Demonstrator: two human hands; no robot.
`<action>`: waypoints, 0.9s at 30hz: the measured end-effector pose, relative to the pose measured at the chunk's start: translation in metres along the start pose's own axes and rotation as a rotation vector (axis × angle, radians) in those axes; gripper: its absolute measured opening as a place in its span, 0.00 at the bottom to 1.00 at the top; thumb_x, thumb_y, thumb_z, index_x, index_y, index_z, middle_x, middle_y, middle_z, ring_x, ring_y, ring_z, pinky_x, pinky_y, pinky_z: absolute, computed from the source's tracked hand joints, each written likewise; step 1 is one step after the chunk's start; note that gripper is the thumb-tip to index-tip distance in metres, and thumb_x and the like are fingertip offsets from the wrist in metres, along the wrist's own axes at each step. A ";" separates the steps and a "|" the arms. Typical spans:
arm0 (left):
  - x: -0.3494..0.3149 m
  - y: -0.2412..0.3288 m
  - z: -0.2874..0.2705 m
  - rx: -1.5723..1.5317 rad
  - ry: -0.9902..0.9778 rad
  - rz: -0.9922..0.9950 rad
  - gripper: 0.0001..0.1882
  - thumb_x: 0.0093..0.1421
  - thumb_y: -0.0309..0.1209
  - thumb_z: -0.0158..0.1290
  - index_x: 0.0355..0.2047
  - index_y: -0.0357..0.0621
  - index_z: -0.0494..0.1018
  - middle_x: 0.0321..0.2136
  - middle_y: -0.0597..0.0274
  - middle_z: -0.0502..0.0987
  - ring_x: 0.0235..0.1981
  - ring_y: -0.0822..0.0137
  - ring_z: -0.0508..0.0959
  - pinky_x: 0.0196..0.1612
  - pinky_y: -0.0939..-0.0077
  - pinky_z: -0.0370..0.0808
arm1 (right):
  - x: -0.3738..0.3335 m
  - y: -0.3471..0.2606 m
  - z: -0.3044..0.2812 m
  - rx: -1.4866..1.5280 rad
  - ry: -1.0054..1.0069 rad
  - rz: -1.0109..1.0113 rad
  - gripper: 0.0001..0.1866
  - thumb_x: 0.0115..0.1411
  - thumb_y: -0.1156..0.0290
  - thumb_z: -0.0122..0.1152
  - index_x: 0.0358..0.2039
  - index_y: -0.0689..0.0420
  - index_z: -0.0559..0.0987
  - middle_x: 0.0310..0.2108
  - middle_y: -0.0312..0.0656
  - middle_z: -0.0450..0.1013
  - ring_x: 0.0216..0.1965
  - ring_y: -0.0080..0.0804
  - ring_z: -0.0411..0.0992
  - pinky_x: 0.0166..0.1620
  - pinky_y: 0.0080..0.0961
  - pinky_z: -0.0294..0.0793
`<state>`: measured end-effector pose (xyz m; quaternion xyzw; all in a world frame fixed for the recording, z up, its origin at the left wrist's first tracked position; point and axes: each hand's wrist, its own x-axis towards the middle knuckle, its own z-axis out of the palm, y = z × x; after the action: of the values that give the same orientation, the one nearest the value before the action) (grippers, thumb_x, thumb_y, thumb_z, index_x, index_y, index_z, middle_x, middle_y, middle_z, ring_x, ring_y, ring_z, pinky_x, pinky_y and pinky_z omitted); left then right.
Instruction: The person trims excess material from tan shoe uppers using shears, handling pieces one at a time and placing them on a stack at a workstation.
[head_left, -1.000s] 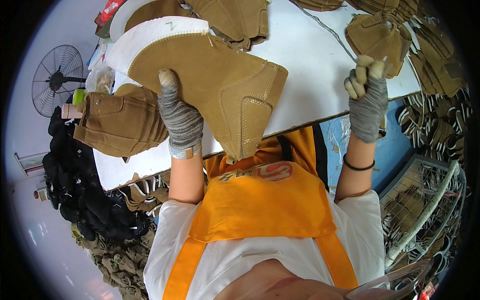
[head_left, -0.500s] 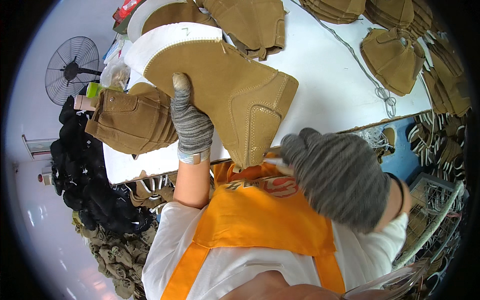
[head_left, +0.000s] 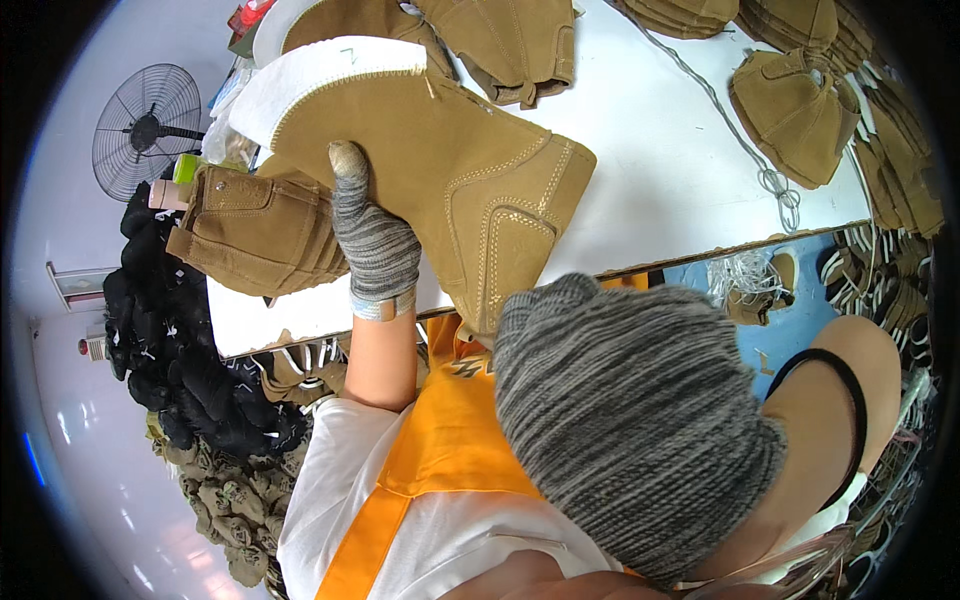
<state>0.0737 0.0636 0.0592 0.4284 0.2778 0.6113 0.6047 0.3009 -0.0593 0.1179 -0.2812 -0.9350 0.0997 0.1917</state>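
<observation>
A tan suede boot upper with pale double stitching and a white lower edge is held up over the table. My left hand, in a grey knitted glove, grips it, with the thumb on the near face and the other fingers hidden behind. My right hand, gloved the same way, is closed and looms large beside the upper's lower tip. Its back faces me, so what its fingers hold is hidden. A bundle of similar uppers rests on the table just left of my left hand.
The white table carries more tan uppers at the back and another upper at right, near a grey cord. Black goods are heaped at left below a fan. A blue surface holds white strings.
My right hand has come nearer, now covering part of the orange apron and the light, thin object seen at its fingertips. My left hand and the upper have shifted slightly left.
</observation>
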 end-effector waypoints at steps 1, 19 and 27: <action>0.002 0.000 0.001 -0.004 -0.005 -0.002 0.39 0.55 0.52 0.53 0.58 0.40 0.56 0.52 0.52 0.67 0.53 0.54 0.68 0.57 0.56 0.66 | -0.001 0.000 -0.002 -0.010 -0.013 0.004 0.13 0.54 0.68 0.60 0.39 0.59 0.75 0.32 0.40 0.74 0.33 0.35 0.72 0.37 0.26 0.73; 0.002 0.007 0.005 0.008 0.243 0.063 0.38 0.54 0.51 0.55 0.56 0.38 0.58 0.50 0.55 0.69 0.50 0.59 0.70 0.56 0.63 0.65 | 0.010 -0.001 -0.008 -0.039 -0.088 -0.077 0.12 0.56 0.69 0.57 0.40 0.59 0.75 0.34 0.42 0.74 0.37 0.37 0.72 0.41 0.27 0.72; 0.005 0.004 -0.017 -0.083 0.206 0.092 0.34 0.57 0.51 0.51 0.55 0.39 0.60 0.51 0.57 0.68 0.51 0.60 0.68 0.56 0.64 0.64 | 0.011 -0.004 -0.009 -0.046 -0.089 -0.109 0.12 0.56 0.70 0.55 0.41 0.59 0.75 0.35 0.43 0.74 0.38 0.38 0.72 0.43 0.28 0.71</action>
<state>0.0574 0.0711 0.0557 0.3502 0.2928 0.6903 0.5614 0.2944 -0.0553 0.1305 -0.2295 -0.9586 0.0801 0.1483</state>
